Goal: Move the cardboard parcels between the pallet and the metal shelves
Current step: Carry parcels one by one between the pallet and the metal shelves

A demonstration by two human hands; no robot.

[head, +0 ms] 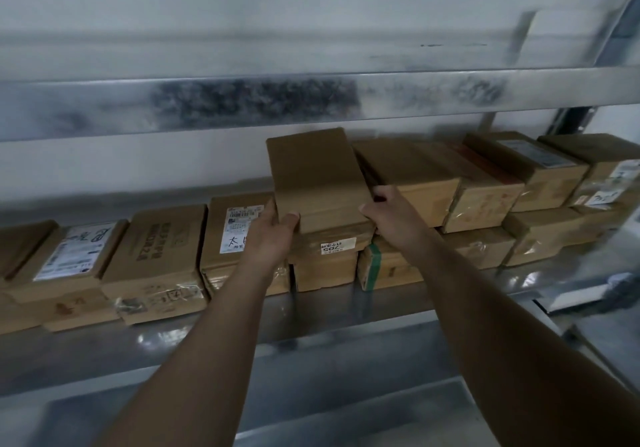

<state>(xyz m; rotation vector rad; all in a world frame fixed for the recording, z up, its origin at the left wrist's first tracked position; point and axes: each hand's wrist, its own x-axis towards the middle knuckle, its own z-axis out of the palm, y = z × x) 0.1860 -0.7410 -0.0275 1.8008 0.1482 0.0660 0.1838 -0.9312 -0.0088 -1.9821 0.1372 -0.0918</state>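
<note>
Faced the metal shelves (346,311), looking under the upper beam (242,100) at a lower deck of shiny steel. Saw no pallet anywhere in view.

Found the deck lined along its back with a row of cardboard parcels (156,256), laid flat and butted side to side, stacked two high toward the right, probably to save depth and keep the labels readable from the front.

Reached in with both arms for the plain parcel (311,176) on top of the middle stack, tilted up slightly at its far end and touching the neighbour parcel (408,176) to its right. Could not tell whether lifting it off or setting it down.

Gripped it from both sides. Clamped the left hand (266,235) on its near left corner, thumb pressed on the front face, fingers hidden round the side. Hooked the right hand (391,214) on the near right corner, fingertips tucked into the narrow gap beside the neighbour, likely the only purchase in so tight a row.

Noted beneath it a parcel with a small "705" sticker (334,248), and lower right a box banded in green tape (374,261).
</note>
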